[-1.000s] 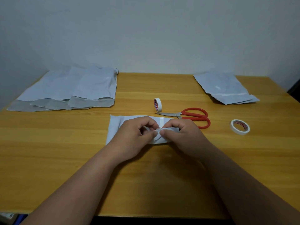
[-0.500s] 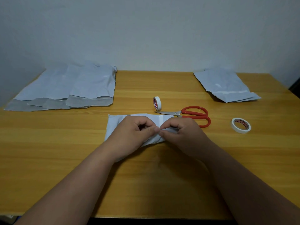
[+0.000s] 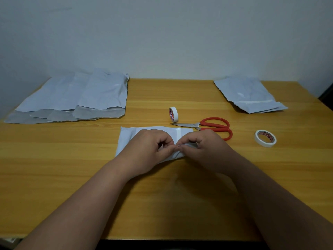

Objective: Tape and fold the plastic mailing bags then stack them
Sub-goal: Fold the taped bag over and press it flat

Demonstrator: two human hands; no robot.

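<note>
Both the left hand (image 3: pixel 147 150) and right hand (image 3: pixel 203 150) pinch the folded mailing bag (image 3: pixel 126 139) mid-table (image 3: pixel 54 168), likely holding its fold for taping (scissors (image 3: pixel 212 126) lie just beside).

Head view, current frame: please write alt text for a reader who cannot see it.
Both hands, left hand and right hand, pinch the near edge of a folded white mailing bag at the middle of a wooden table. Beyond it lie red-handled scissors and two tape rolls, one upright, one flat. Unfolded bags sit far left, a smaller bag pile far right.
</note>
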